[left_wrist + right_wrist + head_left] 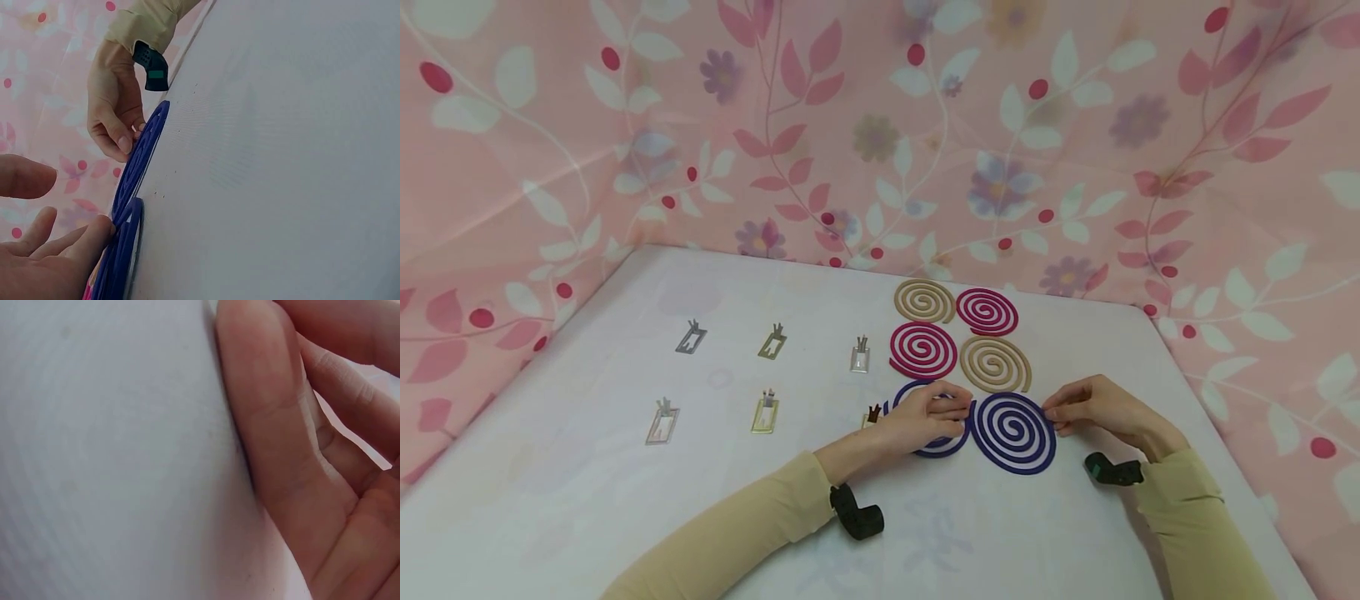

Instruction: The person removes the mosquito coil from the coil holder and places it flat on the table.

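Observation:
Two dark blue mosquito coils lie side by side on the white table. My left hand (928, 417) hovers over the left blue coil (937, 455), covering much of it. In the left wrist view, its thumb stands apart while extended fingertips touch the coils where they meet. At the outer edge of the right blue coil (1014, 430), my right hand (1093, 408) pinches the rim between thumb and fingers. That hand's thumb (269, 406) rests low against the table in the right wrist view, where the coil itself is hidden.
Behind lie magenta coils (923, 350) (987, 312) and tan coils (925, 301) (996, 364). To the left, several small metal coil stands (765, 415) are spread in two rows; one stand (872, 416) is partly behind my left hand. A floral pink cloth (865, 133) hangs beyond the table.

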### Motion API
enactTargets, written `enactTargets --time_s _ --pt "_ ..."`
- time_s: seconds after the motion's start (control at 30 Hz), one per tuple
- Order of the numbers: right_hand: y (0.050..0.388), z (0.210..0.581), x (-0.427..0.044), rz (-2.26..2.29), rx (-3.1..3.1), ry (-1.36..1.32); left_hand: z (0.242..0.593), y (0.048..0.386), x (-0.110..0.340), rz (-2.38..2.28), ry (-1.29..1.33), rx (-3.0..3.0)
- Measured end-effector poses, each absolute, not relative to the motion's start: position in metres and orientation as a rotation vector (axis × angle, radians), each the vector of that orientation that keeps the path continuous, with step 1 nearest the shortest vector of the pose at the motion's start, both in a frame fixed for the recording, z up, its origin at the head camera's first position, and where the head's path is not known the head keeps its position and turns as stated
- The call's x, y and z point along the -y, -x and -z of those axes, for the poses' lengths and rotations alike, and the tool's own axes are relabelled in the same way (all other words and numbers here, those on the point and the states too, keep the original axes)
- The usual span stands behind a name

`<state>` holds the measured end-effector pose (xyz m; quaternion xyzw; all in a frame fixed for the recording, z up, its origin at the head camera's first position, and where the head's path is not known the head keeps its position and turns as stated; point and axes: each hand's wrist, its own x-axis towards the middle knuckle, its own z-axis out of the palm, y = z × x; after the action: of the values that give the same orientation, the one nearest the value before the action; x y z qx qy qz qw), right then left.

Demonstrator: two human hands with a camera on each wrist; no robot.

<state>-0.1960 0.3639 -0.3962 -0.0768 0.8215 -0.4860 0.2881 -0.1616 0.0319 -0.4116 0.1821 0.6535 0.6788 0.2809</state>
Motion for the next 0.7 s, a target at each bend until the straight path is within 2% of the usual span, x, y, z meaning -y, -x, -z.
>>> enactTargets --time_s 0.7 --pt "0.1951 0.3978 -0.3669 1.296 -2.187 0.219 0.4107 0.1615 -0.0292 -1.786 -0.512 -1.840"
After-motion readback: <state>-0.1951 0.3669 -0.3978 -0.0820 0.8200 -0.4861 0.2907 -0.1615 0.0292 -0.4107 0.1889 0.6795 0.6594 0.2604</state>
